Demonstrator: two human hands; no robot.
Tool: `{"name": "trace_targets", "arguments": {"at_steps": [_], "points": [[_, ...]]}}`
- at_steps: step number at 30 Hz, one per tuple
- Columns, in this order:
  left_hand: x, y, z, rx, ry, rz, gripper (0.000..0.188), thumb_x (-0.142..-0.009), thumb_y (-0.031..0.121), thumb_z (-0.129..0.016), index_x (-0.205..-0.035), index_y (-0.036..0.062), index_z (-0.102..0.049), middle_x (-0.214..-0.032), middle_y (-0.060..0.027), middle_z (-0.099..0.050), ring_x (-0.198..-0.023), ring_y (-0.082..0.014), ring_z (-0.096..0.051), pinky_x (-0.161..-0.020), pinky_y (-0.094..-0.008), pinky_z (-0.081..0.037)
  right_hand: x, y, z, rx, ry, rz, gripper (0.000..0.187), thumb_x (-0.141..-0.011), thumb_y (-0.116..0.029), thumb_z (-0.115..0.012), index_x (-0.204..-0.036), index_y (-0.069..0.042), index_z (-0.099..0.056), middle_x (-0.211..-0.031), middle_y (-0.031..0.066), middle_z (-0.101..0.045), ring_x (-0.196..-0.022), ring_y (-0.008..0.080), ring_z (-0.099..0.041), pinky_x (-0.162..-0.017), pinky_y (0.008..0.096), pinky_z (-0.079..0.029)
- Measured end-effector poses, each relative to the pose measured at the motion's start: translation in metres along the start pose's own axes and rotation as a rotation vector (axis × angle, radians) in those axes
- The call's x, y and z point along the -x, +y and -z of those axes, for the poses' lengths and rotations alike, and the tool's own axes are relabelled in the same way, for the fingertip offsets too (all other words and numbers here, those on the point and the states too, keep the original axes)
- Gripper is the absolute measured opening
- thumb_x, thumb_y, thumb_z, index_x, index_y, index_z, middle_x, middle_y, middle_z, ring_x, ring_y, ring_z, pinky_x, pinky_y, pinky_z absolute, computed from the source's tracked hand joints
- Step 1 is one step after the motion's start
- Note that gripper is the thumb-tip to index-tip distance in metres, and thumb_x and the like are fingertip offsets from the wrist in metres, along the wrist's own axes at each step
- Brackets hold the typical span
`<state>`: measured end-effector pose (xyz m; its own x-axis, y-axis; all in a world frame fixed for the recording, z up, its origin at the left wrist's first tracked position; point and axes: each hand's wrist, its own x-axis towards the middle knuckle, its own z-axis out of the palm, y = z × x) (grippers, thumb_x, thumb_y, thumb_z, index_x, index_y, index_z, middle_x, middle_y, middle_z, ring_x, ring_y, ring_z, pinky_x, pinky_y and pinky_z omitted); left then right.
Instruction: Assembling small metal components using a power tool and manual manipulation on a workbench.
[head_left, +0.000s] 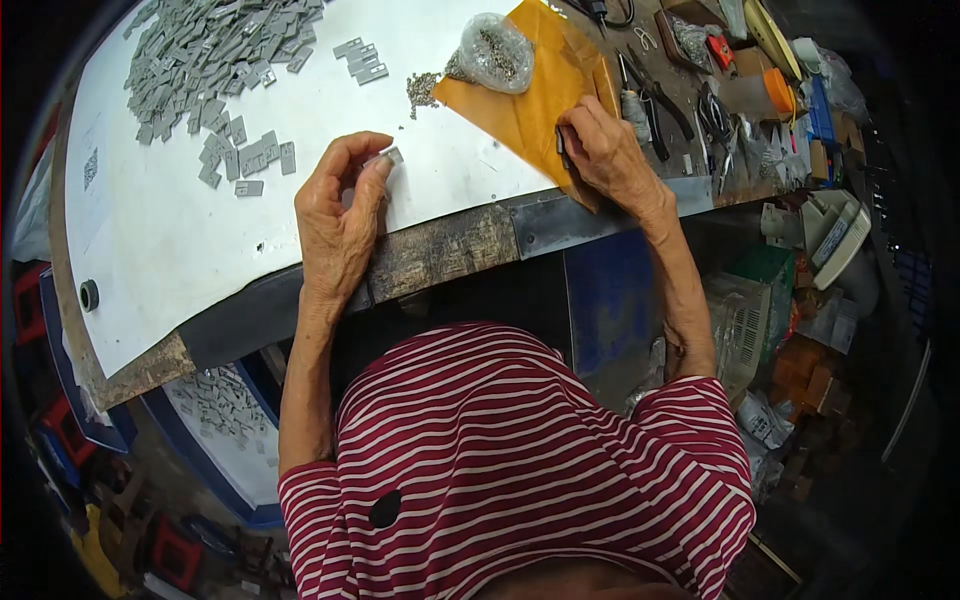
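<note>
My left hand (345,205) is closed at the fingertips on a small grey plate (395,155), just above the white sheet (280,220) on the bench. My right hand (612,160) is closed round a narrow dark object (562,145) over an orange-yellow envelope (545,100); its kind is not clear. A heap of grey plates (215,60) lies at the far left, with several more (255,155) loose in front of it. Four-sided plates in a short row (360,62) lie beyond my left hand. Small metal parts (422,92) form a little pile beside the envelope.
A clear plastic bag (495,52) of small metal parts rests on the envelope. Pliers (660,100) and other tools crowd the right side. A dark green ring (89,294) sits near the left edge. Below the bench stands a blue tray (262,515) with grey plates.
</note>
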<state>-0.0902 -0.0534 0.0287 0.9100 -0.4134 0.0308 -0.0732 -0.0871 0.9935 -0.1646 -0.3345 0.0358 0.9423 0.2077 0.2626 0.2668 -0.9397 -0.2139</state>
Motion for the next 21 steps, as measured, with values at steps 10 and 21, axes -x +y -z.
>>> {"name": "trace_targets", "arguments": {"at_steps": [10, 21], "points": [[0.001, 0.001, -0.003, 0.054, -0.002, 0.04, 0.016, -0.086, 0.008, -0.056, -0.1, -0.0002, -0.059, -0.081, -0.0019, -0.06, -0.07, -0.0063, -0.052, -0.063, -0.0199, -0.043, 0.001, 0.003, -0.003, -0.02, 0.053, -0.031, 0.011, -0.074, 0.001, -0.056, -0.082, 0.002, -0.048, -0.078, 0.0151, -0.05, -0.066, 0.0339, -0.055, -0.057, 0.0394, -0.047], [-0.004, 0.005, 0.002, 0.32, -0.151, 0.169, 0.017, -0.086, 0.007, -0.056, -0.1, -0.0027, -0.058, -0.075, -0.003, -0.058, -0.056, -0.0052, -0.052, -0.055, -0.0164, -0.042, -0.006, -0.005, 0.018, -0.909, -0.004, -0.802, 0.014, -0.085, -0.012, -0.054, -0.079, 0.001, -0.055, -0.058, 0.0001, -0.051, -0.047, 0.0055, -0.045, -0.042, 0.0182, -0.036]]}}
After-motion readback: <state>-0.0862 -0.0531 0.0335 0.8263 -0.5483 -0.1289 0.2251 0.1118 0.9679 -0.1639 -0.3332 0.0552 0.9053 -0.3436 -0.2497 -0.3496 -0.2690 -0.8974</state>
